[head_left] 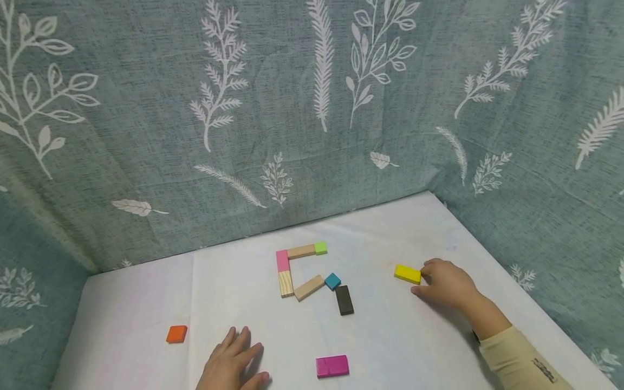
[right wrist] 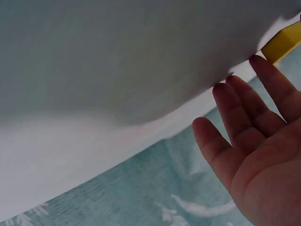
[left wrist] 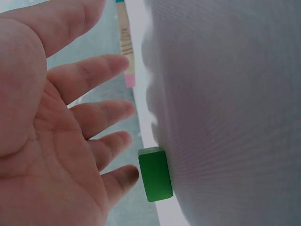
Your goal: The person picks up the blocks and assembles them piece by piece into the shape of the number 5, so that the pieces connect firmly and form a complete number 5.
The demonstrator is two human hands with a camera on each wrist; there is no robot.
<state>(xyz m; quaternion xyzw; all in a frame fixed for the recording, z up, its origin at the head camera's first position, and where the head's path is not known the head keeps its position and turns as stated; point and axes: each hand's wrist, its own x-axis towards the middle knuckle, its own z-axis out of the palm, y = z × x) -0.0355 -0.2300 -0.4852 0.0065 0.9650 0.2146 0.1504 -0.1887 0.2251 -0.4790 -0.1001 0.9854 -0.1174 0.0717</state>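
Note:
In the head view, my right hand (head_left: pixel 447 284) is at the right end of a yellow block (head_left: pixel 407 274), its index fingertip against the corner and its thumb just below. The right wrist view shows loosely extended fingers beside that yellow block (right wrist: pixel 284 43); the thumb is out of sight. My left hand (head_left: pixel 230 364) spreads its fingers low over the table at the bottom edge, holding nothing. A green block (left wrist: pixel 155 175) stands near its little finger in the left wrist view. Right of this hand lies a magenta block (head_left: pixel 332 366).
Mid-table, blocks form a bent line: lime (head_left: pixel 320 248), plain wood (head_left: pixel 301 251), pink (head_left: pixel 283 261), striped wood (head_left: pixel 286 284), another plain wood (head_left: pixel 309 287), blue (head_left: pixel 332 281) and black (head_left: pixel 344 300). An orange block (head_left: pixel 176 334) lies left. Patterned curtains (head_left: pixel 292 108) border the white table (head_left: pixel 136 292).

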